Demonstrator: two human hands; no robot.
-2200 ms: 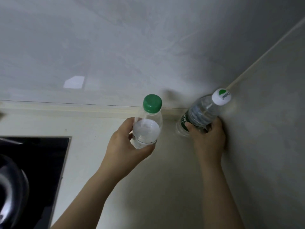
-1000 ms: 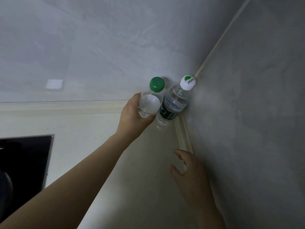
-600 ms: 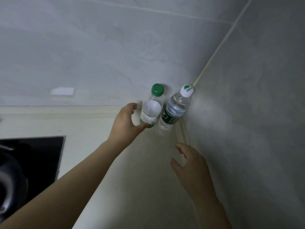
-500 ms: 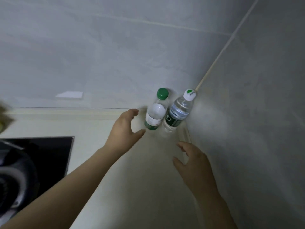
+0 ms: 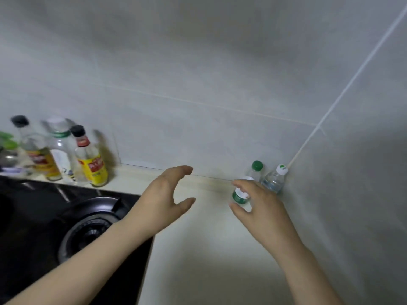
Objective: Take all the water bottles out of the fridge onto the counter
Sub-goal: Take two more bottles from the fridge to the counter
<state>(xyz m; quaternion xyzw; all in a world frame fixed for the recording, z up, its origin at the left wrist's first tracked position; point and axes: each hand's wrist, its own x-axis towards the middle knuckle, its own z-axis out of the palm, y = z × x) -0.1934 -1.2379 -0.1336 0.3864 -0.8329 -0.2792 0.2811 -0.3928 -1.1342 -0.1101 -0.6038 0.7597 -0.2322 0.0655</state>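
We get dim, flat, greyish light. Soft shadows fall to the right of the condiment bottles (image 5: 92,164) onto the wall (image 5: 198,73) and darken the table (image 5: 204,278) toward the bottom edge. Motion blur smears those bottles; wide-angle distortion slants the wall seams near the edges.

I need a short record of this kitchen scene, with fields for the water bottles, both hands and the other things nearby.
task items: green-cap bottle and white-cap bottle, upright, side by side in the wall corner
surface: counter
left hand: open, holds nothing
right hand: open, in front of the green-cap bottle; contact unclear
nearby: gas burner, sauce bottles at the far left
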